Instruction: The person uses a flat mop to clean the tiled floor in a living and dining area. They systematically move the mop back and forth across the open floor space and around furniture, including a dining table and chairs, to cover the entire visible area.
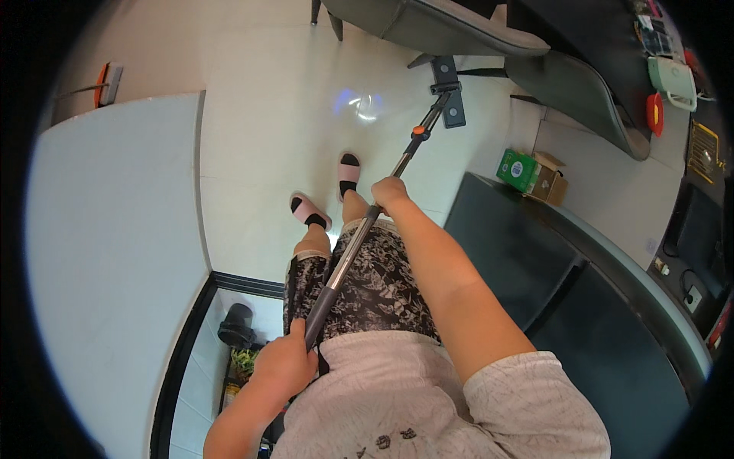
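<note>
A flat mop with a silver-and-grey pole (353, 252) slants across my body. My left hand (284, 362) is closed round the dark grip at its lower end, near my waist. Higher up the pole, my right hand (391, 193) is wrapped round the shaft in front of my thighs. Past an orange joint, the pole ends in a long dark mop head (453, 112), which rests on the pale floor beside and partly under the grey chairs. The underside of the mop head is hidden.
Grey chairs (459, 27) stand at a dark table at the far right. A green and brown box (531, 174) sits by the dark cabinet (508, 245) on my right. A pale door or panel (122, 229) fills the left. My slippers (310, 210) are on the tiled floor.
</note>
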Motion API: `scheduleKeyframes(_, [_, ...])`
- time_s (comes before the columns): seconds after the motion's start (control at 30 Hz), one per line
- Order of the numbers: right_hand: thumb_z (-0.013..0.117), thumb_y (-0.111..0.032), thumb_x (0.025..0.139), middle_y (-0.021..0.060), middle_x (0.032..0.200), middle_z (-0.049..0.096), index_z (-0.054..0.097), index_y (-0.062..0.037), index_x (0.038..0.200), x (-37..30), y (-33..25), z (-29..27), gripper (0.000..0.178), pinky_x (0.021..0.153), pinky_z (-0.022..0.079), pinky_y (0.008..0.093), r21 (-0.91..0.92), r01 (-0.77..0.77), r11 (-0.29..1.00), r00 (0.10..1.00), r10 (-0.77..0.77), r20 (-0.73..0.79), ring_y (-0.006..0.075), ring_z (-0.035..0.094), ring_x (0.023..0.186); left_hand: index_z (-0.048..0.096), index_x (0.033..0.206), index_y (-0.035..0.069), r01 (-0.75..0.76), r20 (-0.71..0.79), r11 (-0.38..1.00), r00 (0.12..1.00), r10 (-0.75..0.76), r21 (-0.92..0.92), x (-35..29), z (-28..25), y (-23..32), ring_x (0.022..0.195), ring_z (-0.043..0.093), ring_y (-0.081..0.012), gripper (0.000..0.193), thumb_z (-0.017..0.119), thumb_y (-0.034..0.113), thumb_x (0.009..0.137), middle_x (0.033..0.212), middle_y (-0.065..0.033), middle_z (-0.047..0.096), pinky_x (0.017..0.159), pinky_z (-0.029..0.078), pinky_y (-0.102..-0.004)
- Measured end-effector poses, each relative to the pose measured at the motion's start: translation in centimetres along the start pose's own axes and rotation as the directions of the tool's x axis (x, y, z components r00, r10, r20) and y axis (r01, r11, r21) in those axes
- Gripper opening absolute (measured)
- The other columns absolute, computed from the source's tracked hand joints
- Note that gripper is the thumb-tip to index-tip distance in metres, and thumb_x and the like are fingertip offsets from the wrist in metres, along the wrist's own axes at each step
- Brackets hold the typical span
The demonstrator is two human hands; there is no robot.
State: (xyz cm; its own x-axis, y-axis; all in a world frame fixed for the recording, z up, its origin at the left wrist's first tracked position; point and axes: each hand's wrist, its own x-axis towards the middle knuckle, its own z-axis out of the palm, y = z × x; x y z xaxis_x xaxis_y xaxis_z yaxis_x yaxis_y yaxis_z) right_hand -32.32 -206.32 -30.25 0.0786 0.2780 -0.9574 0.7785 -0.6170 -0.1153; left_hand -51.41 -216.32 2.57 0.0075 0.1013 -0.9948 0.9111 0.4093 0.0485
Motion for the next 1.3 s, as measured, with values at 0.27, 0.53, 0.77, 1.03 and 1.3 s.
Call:
scheduleKeyframes(0.27, [0.049,-0.013,0.082,0.0210,0.082,0.061,0.051,0.0064,0.098,-7.0,-2.3,12.4,0.026,0.060,0.050,0.0380,0.142,0.074,0.987,0.968,-0.105,0.229,0.0323,0.061,0.082,0.044,0.109,0.008,0.197,-0.058,0.978,0.979,-0.193,0.072,-8.6,0.8,-9.1,0.069,0.060,-0.0397,0.044,0.061,0.016,0.070,0.072,-0.0194,0.062,0.062,0.047,-0.0487])
scheduleKeyframes(0.53, [0.053,-0.020,0.077,0.0194,0.070,0.058,0.056,0.0097,0.081,-2.5,0.6,11.5,0.031,0.049,0.047,0.0418,0.439,0.082,0.895,0.994,-0.039,-0.106,0.0312,0.058,0.058,0.046,0.108,0.007,0.104,-0.124,0.963,0.989,-0.075,0.247,-5.3,-1.7,-6.4,0.072,0.061,-0.0354,0.042,0.061,0.017,0.070,0.073,-0.0168,0.062,0.064,0.048,-0.0454])
scheduleKeyframes(0.77, [0.047,-0.009,0.074,0.0117,0.056,0.049,0.049,0.0024,0.069,-2.6,0.4,-0.2,0.013,0.030,0.034,0.0335,0.449,-0.121,0.885,0.992,0.095,0.082,0.0228,0.049,0.039,0.043,0.103,0.002,-0.007,-0.034,0.990,0.999,0.011,0.140,-0.8,-1.9,-0.8,0.069,0.061,-0.0360,0.031,0.053,0.016,0.078,0.077,-0.0170,0.062,0.061,0.048,-0.0465])
scheduleKeyframes(1.03, [0.048,-0.011,0.077,0.0082,0.064,0.053,0.046,-0.0022,0.081,-3.7,-1.3,3.6,0.009,0.035,0.040,0.0313,0.519,-0.154,0.841,0.985,0.087,0.151,0.0219,0.062,0.054,0.045,0.102,0.004,0.009,-0.213,0.988,0.977,0.024,0.151,-3.5,-2.0,-4.1,0.062,0.060,-0.0325,0.029,0.056,0.012,0.077,0.071,-0.0138,0.058,0.054,0.048,-0.0427])
scheduleKeyframes(1.3, [0.051,-0.012,0.078,0.0117,0.066,0.054,0.049,0.0019,0.085,-10.4,-15.0,16.0,0.016,0.033,0.037,0.0292,0.578,-0.169,0.799,0.966,0.019,0.258,0.0192,0.051,0.046,0.049,0.108,0.011,0.206,-0.509,0.976,0.849,-0.142,0.070,-9.9,-4.5,-17.0,0.060,0.058,-0.0306,0.042,0.065,0.007,0.069,0.069,-0.0104,0.055,0.055,0.045,-0.0409])
